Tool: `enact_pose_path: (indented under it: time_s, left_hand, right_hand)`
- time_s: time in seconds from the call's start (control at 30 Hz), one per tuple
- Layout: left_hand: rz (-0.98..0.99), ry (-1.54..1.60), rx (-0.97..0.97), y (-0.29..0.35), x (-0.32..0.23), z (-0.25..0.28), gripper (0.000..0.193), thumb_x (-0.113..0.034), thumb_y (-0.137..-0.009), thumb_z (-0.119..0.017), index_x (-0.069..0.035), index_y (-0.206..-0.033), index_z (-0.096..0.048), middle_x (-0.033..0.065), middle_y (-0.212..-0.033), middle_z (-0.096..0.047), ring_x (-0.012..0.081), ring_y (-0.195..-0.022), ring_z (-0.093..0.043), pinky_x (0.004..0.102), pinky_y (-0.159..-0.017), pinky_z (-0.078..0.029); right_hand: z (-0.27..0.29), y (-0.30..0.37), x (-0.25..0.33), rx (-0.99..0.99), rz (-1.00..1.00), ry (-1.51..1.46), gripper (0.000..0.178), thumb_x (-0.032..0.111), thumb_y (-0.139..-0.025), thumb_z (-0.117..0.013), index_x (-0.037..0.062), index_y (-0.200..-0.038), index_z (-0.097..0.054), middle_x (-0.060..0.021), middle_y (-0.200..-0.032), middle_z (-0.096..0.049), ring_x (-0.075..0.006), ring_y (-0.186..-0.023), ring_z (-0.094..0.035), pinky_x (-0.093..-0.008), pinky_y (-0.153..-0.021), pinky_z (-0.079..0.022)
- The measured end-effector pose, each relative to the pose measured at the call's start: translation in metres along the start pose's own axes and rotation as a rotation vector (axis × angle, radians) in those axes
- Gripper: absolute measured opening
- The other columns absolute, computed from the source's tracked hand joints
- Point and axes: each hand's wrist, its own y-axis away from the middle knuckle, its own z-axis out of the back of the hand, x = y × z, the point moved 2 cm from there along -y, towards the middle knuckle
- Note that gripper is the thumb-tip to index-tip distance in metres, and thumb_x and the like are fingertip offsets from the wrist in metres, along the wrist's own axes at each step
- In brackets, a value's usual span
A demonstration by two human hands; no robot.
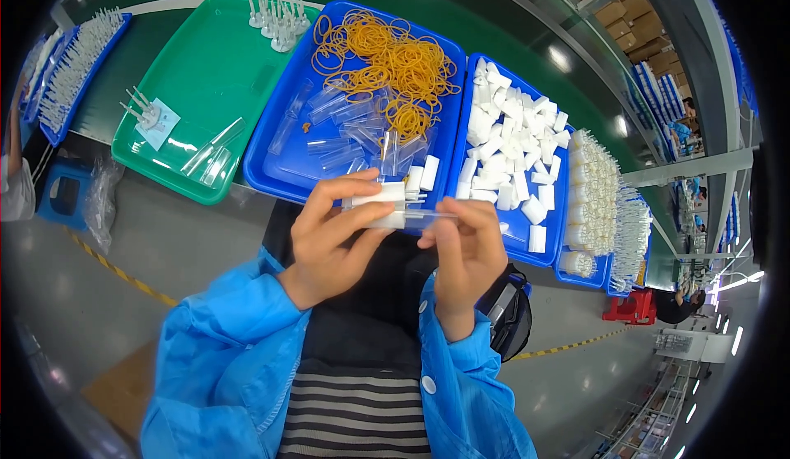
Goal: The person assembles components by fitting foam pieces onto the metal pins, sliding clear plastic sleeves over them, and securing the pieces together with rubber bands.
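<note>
My left hand (329, 241) is closed around short white pieces (378, 194) lying side by side, just over the near edge of a blue tray (284, 159). A clear tube (421, 220) reaches from these pieces to my right hand (462, 253), whose thumb and fingertips pinch its other end. Whether the tube sits around a white piece or only against it, I cannot tell. In the tray, beside my hands, are loose clear tubes (337, 148), a heap of yellow rubber bands (399, 60) and a few white pieces (429, 173).
Right of it, another blue tray (504, 227) holds many white pieces (510, 138). Farther right stand bundled white parts (592, 187) and thin-stemmed parts (629, 241). On the left, a green tray (206, 72) carries stemmed white parts (280, 21) and clear tubes (216, 159).
</note>
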Motion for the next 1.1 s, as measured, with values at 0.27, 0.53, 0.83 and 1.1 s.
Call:
enact_pose_path:
  time_s: [0.27, 0.53, 0.83, 1.1]
  left_hand:
    - [0.178, 0.079, 0.077, 0.003, 0.003, -0.006, 0.045, 0.012, -0.074, -0.073, 0.002, -0.117, -0.063, 0.0200, -0.119, -0.062, 0.0376, -0.117, -0.060, 0.0386, -0.090, -0.055]
    - [-0.033, -0.097, 0.022, 0.004, 0.003, -0.004, 0.049, 0.009, -0.071, -0.077, 0.004, -0.118, -0.061, 0.0213, -0.117, -0.065, 0.0384, -0.113, -0.063, 0.0406, -0.092, -0.054]
    - [0.015, -0.059, 0.042, 0.007, 0.004, 0.000, 0.052, 0.012, -0.073, -0.075, 0.004, -0.123, -0.059, 0.0190, -0.126, -0.060, 0.0295, -0.118, -0.060, 0.0357, -0.088, -0.058]
    - [0.406, 0.179, -0.075, 0.006, 0.025, 0.042, 0.043, 0.013, -0.076, -0.072, 0.003, -0.117, -0.064, 0.0156, -0.125, -0.057, 0.0257, -0.111, -0.062, 0.0327, -0.081, -0.061]
  right_hand:
    - [-0.018, 0.001, -0.016, -0.084, 0.136, 0.156, 0.064, 0.008, -0.079, -0.079, -0.0047, -0.131, -0.046, -0.0169, -0.125, -0.048, -0.0216, -0.103, -0.058, -0.0351, -0.090, -0.050]
    - [-0.030, 0.001, -0.002, -0.059, 0.185, 0.684, 0.089, 0.029, -0.058, -0.088, -0.0017, -0.131, -0.047, -0.0140, -0.118, -0.050, -0.0300, -0.109, -0.047, -0.0451, -0.101, -0.030]
    - [-0.038, 0.007, 0.000, -0.073, 0.332, 0.773, 0.070, 0.029, -0.061, -0.085, 0.0025, -0.120, -0.059, -0.0096, -0.104, -0.060, -0.0265, -0.101, -0.057, -0.0464, -0.102, -0.029]
    - [0.013, -0.029, -0.025, -0.009, 0.207, 0.658, 0.040, 0.014, -0.073, -0.078, 0.0020, -0.109, -0.066, -0.0125, -0.103, -0.062, -0.0309, -0.099, -0.056, -0.0405, -0.089, -0.043]
